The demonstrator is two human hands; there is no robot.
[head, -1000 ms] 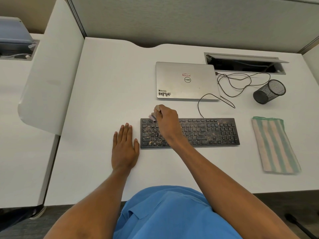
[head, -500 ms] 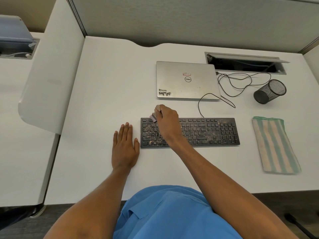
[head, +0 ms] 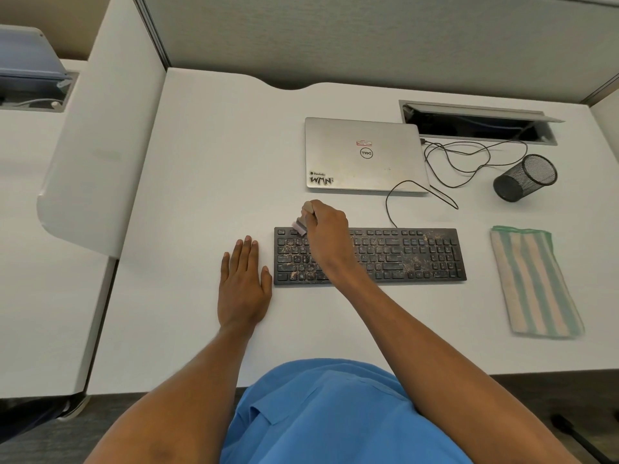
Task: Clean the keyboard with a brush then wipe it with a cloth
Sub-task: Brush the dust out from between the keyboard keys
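Observation:
A black keyboard (head: 402, 254), dusted with brown crumbs, lies in the middle of the white desk (head: 207, 162). My right hand (head: 326, 234) grips a small brush (head: 301, 222) with a pale handle. Its pinkish bristles touch the top-left key row. My left hand (head: 243, 283) rests flat on the desk just left of the keyboard, fingers straight, holding nothing. A folded cloth (head: 532, 279) with green and beige stripes lies to the right of the keyboard. My right hand and forearm hide part of the keyboard's left half.
A shut silver laptop (head: 363, 154) sits behind the keyboard. Black cables (head: 469, 162) loop from it toward an open cable hatch (head: 475, 123). A black mesh cup (head: 524, 177) lies tipped over at the right. Partition panels border the desk at the back and left.
The brush in my right hand has shifted only slightly at the keyboard's top-left corner. My left hand has stayed flat in place.

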